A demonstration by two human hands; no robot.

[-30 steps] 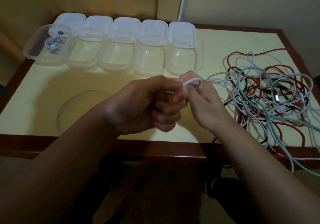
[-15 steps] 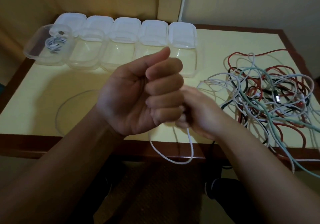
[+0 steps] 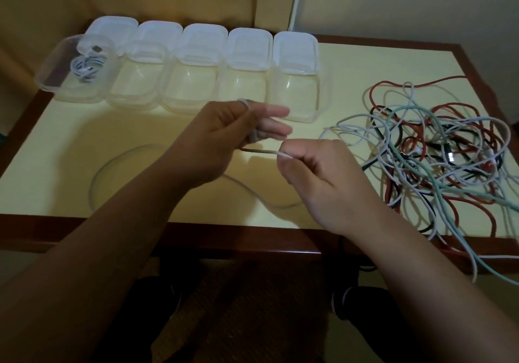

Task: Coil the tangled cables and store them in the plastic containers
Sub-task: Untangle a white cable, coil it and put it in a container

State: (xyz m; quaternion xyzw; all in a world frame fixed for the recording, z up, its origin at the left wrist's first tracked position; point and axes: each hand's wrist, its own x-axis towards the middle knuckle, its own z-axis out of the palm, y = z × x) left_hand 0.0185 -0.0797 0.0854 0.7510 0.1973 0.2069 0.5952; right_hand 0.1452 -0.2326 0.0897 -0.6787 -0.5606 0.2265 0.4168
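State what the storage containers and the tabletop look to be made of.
Containers: clear, glossy plastic by the look; the table shows through their walls, and their lids are frosted white. Tabletop: smooth pale-yellow surface, probably laminate, framed by a reddish-brown, seemingly wooden edge.

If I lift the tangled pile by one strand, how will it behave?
The tangled pile is probably floppy and light: thin strands loop loosely. Crossing red, white and green cables would likely drag together. Strands overhanging the table edge may slide off.
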